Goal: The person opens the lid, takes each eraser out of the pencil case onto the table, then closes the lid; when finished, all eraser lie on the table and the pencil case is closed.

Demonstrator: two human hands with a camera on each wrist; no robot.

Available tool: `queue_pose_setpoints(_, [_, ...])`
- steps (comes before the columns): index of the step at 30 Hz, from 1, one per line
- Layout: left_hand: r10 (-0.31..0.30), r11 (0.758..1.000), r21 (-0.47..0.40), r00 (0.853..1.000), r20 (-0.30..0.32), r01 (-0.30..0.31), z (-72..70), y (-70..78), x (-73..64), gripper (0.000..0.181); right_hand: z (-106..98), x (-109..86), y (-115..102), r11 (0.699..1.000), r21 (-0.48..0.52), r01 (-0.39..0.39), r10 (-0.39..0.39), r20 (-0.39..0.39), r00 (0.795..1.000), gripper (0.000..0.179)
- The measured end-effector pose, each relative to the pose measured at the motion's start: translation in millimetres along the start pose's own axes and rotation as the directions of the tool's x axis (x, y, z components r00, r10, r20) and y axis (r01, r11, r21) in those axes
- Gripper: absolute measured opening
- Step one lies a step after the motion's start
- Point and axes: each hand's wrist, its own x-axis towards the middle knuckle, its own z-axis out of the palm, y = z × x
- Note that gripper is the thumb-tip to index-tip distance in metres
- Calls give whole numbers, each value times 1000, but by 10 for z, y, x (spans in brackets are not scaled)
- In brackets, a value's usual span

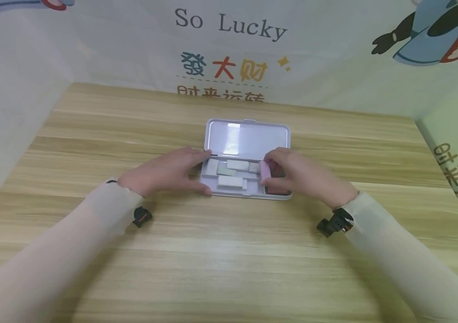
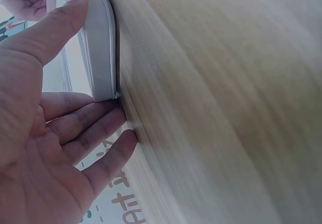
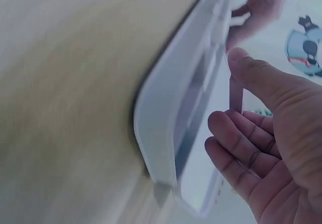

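A white hinged pencil case [image 1: 249, 196] lies on the table with its lid [image 1: 259, 139] folded back. My left hand [image 1: 168, 170] holds its left end, thumb at the front edge and index finger near the hinge. In the left wrist view the other fingers lie against the case's end. Over the right part of the case, my right hand [image 1: 303, 177] pinches an upright pink eraser [image 1: 265, 171] between thumb and fingers. Left of it, white eraser-like blocks [image 1: 231, 181] and a pale green one [image 1: 226, 171] lie inside. A reddish-brown piece [image 1: 277, 190] is partly hidden under my right hand.
The wood-grain table [image 1: 213, 251] extends around the case on all sides. White printed cloth [image 1: 132, 49] hangs behind it and at both sides. A black wrist camera [image 1: 142, 217] sits on my left wrist and another camera [image 1: 334, 223] on my right.
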Motion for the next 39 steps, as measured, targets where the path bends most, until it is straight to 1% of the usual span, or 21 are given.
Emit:
queue_pose_setpoints(6, [2,1000,-3,1000,-14,-2,12,6,1,103,-202,-76,196,999,36,-36,38,-66,997,37])
queue_pose_setpoints(9, [0,1000,-10,1000,-15,0,6,20,-1,102,-318,-112,329,998,25,-61,63,-109,992,35])
queue_pose_setpoints(13, [-14,1000,-21,1000,-11,14,-9,31,-9,103,-438,-150,528,994,-9,-113,110,-135,985,39])
queue_pose_setpoints(18, [-20,1000,-24,1000,-15,19,-18,34,-17,103,-511,-152,739,979,-55,-198,191,-117,975,44])
queue_pose_setpoints(21, [-25,999,-26,1000,-10,25,-16,36,-19,103,-520,-140,824,969,-59,-240,234,-95,968,47])
queue_pose_setpoints(25, [-17,1000,-19,1000,-7,17,-5,40,-12,102,-511,-126,916,957,-48,-285,281,-72,957,51])
queue_pose_setpoints(31, [14,999,-31,1000,-8,-14,10,40,1,100,-517,-123,1045,944,-48,-328,325,-56,944,52])
queue_pose_setpoints(35, [-1,999,-38,1000,-9,1,17,35,-12,101,-514,-95,1071,939,-43,-340,339,-29,940,53])
queue_pose_setpoints(39, [-6,999,-38,1000,-11,5,8,19,-52,100,-489,-48,1079,938,-20,-347,347,-22,938,53])
